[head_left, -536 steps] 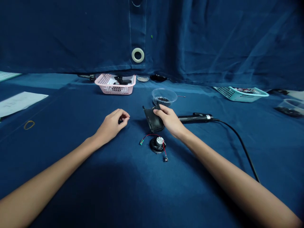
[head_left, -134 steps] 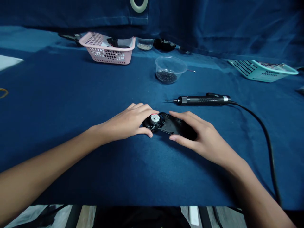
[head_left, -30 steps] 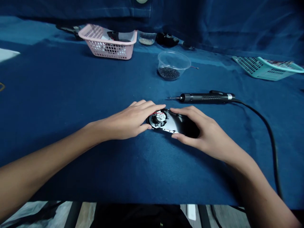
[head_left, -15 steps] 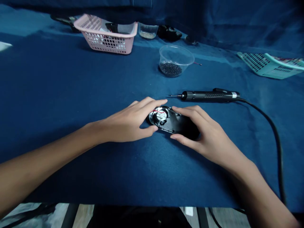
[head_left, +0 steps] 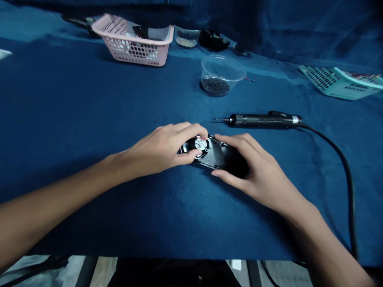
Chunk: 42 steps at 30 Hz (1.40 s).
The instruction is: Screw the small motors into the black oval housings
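Evidently the work centres on the shell (head_left: 217, 154), which lies between both hands, with the white-ended motor (head_left: 200, 144) at its left end. The right hand (head_left: 257, 167) cups the shell's right end, thumb on the near edge and fingers on the far one, in a fairly wide grip. The left hand (head_left: 163, 147) is narrow, thumb and forefinger bent in around the motor. Beyond the shell to its right lies the driver (head_left: 263, 120); farther beyond the shell stands the tub (head_left: 221, 68) of small dark bits.

The red wire (head_left: 204, 138) shows by the left forefinger, so it could be pinched or tugged loose if the motor were pressed or turned there. The motor could also sit crooked in the shell if pushed from one side, or the shell could slip if the right hand's grip loosened. How firmly the motor sits cannot be told.

Half a second ago the left fingers were spread around the shell's left end, leaving the motor bare between them; now they close over it. The right hand's grip on the shell looks much the same.
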Motion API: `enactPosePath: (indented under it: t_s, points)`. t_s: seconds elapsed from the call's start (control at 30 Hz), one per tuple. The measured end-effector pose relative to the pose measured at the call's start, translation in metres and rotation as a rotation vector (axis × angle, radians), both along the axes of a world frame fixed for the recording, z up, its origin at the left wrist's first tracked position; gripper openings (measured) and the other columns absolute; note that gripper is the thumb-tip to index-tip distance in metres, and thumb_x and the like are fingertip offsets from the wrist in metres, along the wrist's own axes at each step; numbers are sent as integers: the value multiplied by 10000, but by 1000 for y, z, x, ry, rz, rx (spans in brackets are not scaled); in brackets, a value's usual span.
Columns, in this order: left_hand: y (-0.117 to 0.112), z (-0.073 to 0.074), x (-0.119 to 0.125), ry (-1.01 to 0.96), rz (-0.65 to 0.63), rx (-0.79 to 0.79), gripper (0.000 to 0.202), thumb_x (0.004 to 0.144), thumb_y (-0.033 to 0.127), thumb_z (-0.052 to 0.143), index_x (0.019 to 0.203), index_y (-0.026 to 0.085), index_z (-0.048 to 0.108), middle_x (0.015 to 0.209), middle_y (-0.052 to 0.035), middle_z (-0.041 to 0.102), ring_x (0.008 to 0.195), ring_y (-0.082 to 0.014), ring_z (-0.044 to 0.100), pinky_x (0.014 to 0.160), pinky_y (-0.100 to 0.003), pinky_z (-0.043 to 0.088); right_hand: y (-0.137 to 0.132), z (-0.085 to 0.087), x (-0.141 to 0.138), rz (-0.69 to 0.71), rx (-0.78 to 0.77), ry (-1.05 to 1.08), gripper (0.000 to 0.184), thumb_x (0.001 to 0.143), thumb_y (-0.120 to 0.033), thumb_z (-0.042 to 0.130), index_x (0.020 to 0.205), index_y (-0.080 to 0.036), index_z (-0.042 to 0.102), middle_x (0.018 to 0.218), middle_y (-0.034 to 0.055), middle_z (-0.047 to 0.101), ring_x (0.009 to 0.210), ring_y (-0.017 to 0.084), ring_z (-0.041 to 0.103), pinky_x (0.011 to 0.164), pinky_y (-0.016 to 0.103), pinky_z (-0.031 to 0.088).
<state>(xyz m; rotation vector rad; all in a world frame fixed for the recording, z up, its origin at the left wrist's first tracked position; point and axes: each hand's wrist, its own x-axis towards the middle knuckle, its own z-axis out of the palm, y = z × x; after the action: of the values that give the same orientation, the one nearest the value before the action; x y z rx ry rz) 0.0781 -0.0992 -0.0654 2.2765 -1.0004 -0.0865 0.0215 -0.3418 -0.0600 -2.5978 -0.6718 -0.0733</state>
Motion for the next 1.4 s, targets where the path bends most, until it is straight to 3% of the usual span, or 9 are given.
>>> enactPosePath:
  t_s: [0.17, 0.7, 1.03, 1.4]
  points:
    - [0, 0, 0, 27, 22, -3, 258, 935, 350, 539, 1187, 297, 552, 1194, 23, 611, 988, -151, 594, 731, -240, 437, 1, 0, -1, -12, 10, -2, 655, 834, -481, 655, 1410, -290, 410, 1281, 44, 534, 1148, 166, 559, 959, 288, 508]
    - [1, 1, 4, -53, 18, 47, 230, 961, 388, 535, 1158, 271, 558, 1153, 40, 662, 1072, -178, 594, 960, -308, 388, 4, -3, -1, -35, 20, 17, 671, 837, -511, 641, 1427, -283, 417, 1285, 58, 546, 1156, 185, 563, 988, 335, 505]
    - [3, -4, 6, 32, 10, 27, 254, 954, 440, 535, 1162, 295, 544, 1169, 42, 650, 1064, -174, 600, 869, -278, 422, 4, -2, -2, -54, 4, 51, 665, 842, -532, 625, 1429, -305, 411, 1266, 19, 549, 1120, 138, 571, 975, 273, 495]
    - [2, -3, 5, 45, 11, 34, 287, 965, 430, 501, 1214, 294, 543, 1187, 22, 649, 1045, -181, 612, 880, -294, 432, 4, -1, -2, -62, 8, 52, 635, 852, -508, 620, 1419, -295, 433, 1263, 41, 558, 1112, 173, 579, 950, 310, 512]
